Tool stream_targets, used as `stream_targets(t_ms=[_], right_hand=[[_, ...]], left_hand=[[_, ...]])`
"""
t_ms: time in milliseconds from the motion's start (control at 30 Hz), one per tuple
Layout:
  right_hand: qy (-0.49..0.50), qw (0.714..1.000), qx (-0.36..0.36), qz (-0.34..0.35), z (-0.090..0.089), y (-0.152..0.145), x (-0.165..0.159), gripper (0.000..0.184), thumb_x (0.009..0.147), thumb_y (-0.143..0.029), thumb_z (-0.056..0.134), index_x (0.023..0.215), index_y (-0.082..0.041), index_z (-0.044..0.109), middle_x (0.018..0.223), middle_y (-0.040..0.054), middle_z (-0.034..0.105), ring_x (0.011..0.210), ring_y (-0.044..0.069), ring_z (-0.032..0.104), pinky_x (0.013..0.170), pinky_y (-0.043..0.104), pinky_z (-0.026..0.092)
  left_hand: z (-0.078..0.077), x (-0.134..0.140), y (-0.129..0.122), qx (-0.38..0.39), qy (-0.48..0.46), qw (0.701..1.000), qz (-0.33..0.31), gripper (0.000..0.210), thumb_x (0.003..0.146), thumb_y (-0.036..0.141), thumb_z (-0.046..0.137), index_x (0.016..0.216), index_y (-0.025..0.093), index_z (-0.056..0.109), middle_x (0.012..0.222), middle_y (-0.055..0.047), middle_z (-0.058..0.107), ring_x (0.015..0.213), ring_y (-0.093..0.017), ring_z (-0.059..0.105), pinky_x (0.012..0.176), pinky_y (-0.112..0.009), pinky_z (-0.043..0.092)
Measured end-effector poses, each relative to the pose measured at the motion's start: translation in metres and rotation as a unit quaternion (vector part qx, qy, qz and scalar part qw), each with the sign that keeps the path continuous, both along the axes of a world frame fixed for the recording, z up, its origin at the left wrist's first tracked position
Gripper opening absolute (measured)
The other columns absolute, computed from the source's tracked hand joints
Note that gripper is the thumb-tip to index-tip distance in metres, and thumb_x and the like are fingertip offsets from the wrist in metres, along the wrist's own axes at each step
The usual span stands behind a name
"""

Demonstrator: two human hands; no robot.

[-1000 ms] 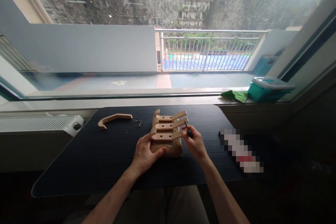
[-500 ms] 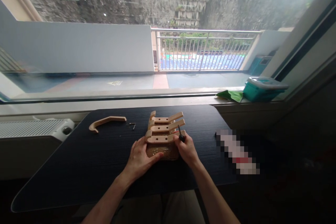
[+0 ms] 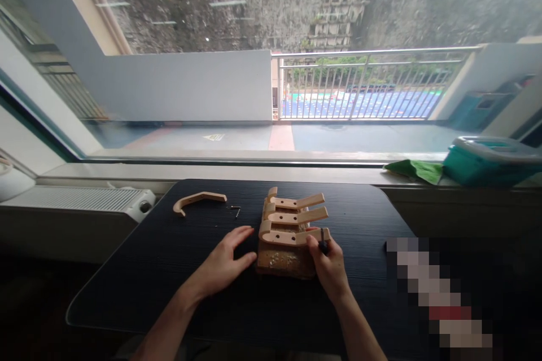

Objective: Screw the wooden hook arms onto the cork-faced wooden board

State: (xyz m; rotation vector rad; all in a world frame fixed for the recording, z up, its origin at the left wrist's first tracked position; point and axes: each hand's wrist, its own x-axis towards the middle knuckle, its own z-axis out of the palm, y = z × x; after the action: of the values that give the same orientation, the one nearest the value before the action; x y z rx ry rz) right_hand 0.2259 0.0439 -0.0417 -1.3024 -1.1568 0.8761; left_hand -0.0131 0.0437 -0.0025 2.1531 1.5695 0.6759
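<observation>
A brown block (image 3: 284,262) with a rough, pitted front lies on the dark table. Several curved wooden hooks (image 3: 284,237) with dark screw holes are lined up across it, their straight ends sticking out to the right. At the block's right side, my right hand (image 3: 332,265) is closed around a small black-handled screwdriver (image 3: 323,245), beside the end of the nearest hook. My left hand (image 3: 226,256) is off to the left with its fingers apart, holding nothing. A loose wooden hook (image 3: 201,197) and a few small screws (image 3: 237,211) lie farther back on the left.
The black table (image 3: 139,293) stands against a window sill (image 3: 296,171). On the sill are a green cloth (image 3: 417,169) and a teal box with a pale lid (image 3: 486,163). A white radiator (image 3: 84,200) is at the left. A blurred-out patch covers the table's right side.
My left hand has let go of the block and moved away to its left, fingers opening. The screwdriver in my right hand has tilted. The whole view has shifted.
</observation>
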Motion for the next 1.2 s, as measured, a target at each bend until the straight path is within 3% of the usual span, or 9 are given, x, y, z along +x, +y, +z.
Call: stream_targets(t_ms=[100, 200, 333, 467, 633, 767, 967, 1100, 1200], right_hand=[[-0.004, 1.000, -0.006, 0.006, -0.001, 0.001, 0.001, 0.036, 0.074, -0.044, 0.057, 0.094, -0.014, 0.064, 0.084, 0.0070, 0.067, 0.081, 0.022, 0.059, 0.074, 0.032, 0.045], [-0.005, 1.000, -0.006, 0.012, -0.002, 0.001, 0.002, 0.035, 0.075, -0.043, 0.056, 0.094, -0.014, 0.064, 0.084, 0.0067, 0.067, 0.082, 0.021, 0.058, 0.075, 0.032, 0.045], [0.003, 1.000, -0.007, 0.012, -0.002, 0.002, 0.004, 0.032, 0.075, -0.041, 0.056, 0.094, -0.015, 0.063, 0.083, 0.0059, 0.066, 0.081, 0.021, 0.059, 0.074, 0.031, 0.046], [0.006, 1.000, 0.001, 0.021, 0.001, 0.002, 0.005, 0.031, 0.077, -0.040, 0.055, 0.093, -0.015, 0.062, 0.083, 0.0055, 0.066, 0.080, 0.020, 0.059, 0.073, 0.029, 0.045], [0.007, 0.999, -0.003, 0.036, 0.004, 0.002, 0.008, 0.030, 0.078, -0.040, 0.054, 0.093, -0.015, 0.061, 0.083, 0.0045, 0.064, 0.080, 0.019, 0.057, 0.073, 0.028, 0.044], [0.011, 0.999, -0.004, 0.048, 0.004, 0.001, 0.010, 0.030, 0.078, -0.040, 0.053, 0.093, -0.016, 0.060, 0.081, 0.0035, 0.063, 0.079, 0.018, 0.057, 0.073, 0.027, 0.044], [0.013, 0.999, 0.000, 0.050, 0.001, 0.001, 0.010, 0.030, 0.079, -0.040, 0.054, 0.096, -0.016, 0.061, 0.084, 0.0038, 0.064, 0.080, 0.018, 0.057, 0.075, 0.027, 0.044], [0.015, 0.999, -0.005, 0.045, -0.001, 0.001, 0.009, 0.033, 0.078, -0.040, 0.055, 0.098, -0.015, 0.062, 0.085, 0.0052, 0.065, 0.081, 0.019, 0.058, 0.075, 0.028, 0.045], [0.014, 0.999, -0.004, 0.037, -0.002, 0.000, 0.007, 0.035, 0.076, -0.040, 0.056, 0.099, -0.015, 0.063, 0.086, 0.0062, 0.066, 0.083, 0.020, 0.058, 0.075, 0.029, 0.045]], left_hand=[[0.004, -0.011, 0.031, 0.061, 0.074, 0.986, 0.137, 0.032, 0.081, 0.030, 0.044, 0.105, 0.018, 0.062, 0.109, -0.006, 0.062, 0.104, -0.018, 0.057, 0.093, -0.030, 0.044], [0.004, -0.013, 0.063, 0.045, 0.115, 0.971, 0.206, 0.031, 0.082, 0.029, 0.039, 0.094, 0.016, 0.065, 0.100, -0.009, 0.064, 0.093, -0.021, 0.060, 0.084, -0.031, 0.047], [0.000, -0.009, 0.086, -0.008, 0.170, 0.957, 0.234, 0.025, 0.074, 0.035, 0.050, 0.082, 0.018, 0.066, 0.090, -0.010, 0.065, 0.082, -0.023, 0.062, 0.071, -0.031, 0.047], [-0.002, -0.005, 0.092, -0.055, 0.206, 0.948, 0.236, 0.021, 0.072, 0.032, 0.048, 0.070, 0.020, 0.065, 0.078, -0.009, 0.067, 0.073, -0.023, 0.063, 0.064, -0.029, 0.045], [0.004, -0.002, 0.086, -0.079, 0.228, 0.943, 0.230, 0.018, 0.070, 0.030, 0.048, 0.066, 0.021, 0.062, 0.074, -0.007, 0.067, 0.070, -0.024, 0.062, 0.060, -0.029, 0.043], [0.021, 0.002, 0.061, -0.065, 0.222, 0.945, 0.230, 0.020, 0.075, 0.036, 0.045, 0.073, 0.023, 0.060, 0.071, -0.003, 0.065, 0.068, -0.022, 0.062, 0.059, -0.028, 0.041], [0.046, 0.011, 0.024, 0.061, 0.000, 0.986, 0.156, 0.020, 0.075, 0.039, 0.051, 0.080, 0.022, 0.060, 0.075, 0.002, 0.065, 0.070, -0.014, 0.061, 0.067, -0.022, 0.045], [0.030, -0.001, 0.021, 0.048, -0.046, 0.985, 0.157, 0.022, 0.075, 0.038, 0.051, 0.082, 0.020, 0.062, 0.081, 0.000, 0.067, 0.075, -0.015, 0.062, 0.072, -0.025, 0.047], [0.008, -0.019, 0.026, 0.043, 0.003, 0.988, 0.147, 0.020, 0.076, 0.031, 0.048, 0.083, 0.020, 0.063, 0.085, -0.002, 0.066, 0.079, -0.017, 0.062, 0.075, -0.029, 0.048]])
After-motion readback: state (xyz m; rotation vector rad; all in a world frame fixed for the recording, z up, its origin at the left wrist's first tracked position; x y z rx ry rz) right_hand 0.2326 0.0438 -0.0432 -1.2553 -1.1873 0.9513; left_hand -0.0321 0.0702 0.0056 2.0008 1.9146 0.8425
